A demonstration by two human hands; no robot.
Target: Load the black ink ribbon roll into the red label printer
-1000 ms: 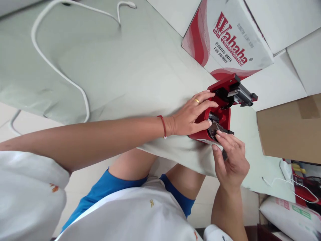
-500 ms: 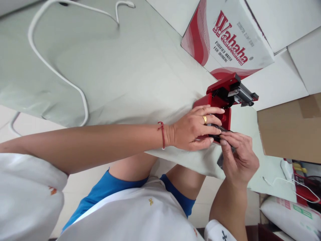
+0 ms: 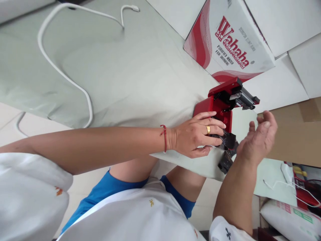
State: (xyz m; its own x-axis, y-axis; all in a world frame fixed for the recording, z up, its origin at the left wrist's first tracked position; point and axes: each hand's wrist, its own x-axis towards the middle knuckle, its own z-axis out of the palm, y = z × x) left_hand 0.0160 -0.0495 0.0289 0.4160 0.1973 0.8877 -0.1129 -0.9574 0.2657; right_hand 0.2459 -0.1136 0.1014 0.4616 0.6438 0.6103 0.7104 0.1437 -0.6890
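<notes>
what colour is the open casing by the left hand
The open casing is red, seen best in the head view.

Pale-grn covered table [image 3: 140, 73], lt tile floor [image 3: 7, 124] below. White boxes [image 3: 281, 23] & water box [image 3: 240, 26] at back, brown box [image 3: 296, 140] R. Soft light.

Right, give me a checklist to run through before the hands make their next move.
1. Lid raised on the red case: ok.
2. Left hand over the case's opening: ok.
3. Glossy black parts all inside the case: not ok, some stick out.
4. Right hand off the lid: ok, a gap shows.
5. White cable clear of both hands: ok.
6. What lies beneath the left palm: cannot tell, hidden.
</notes>
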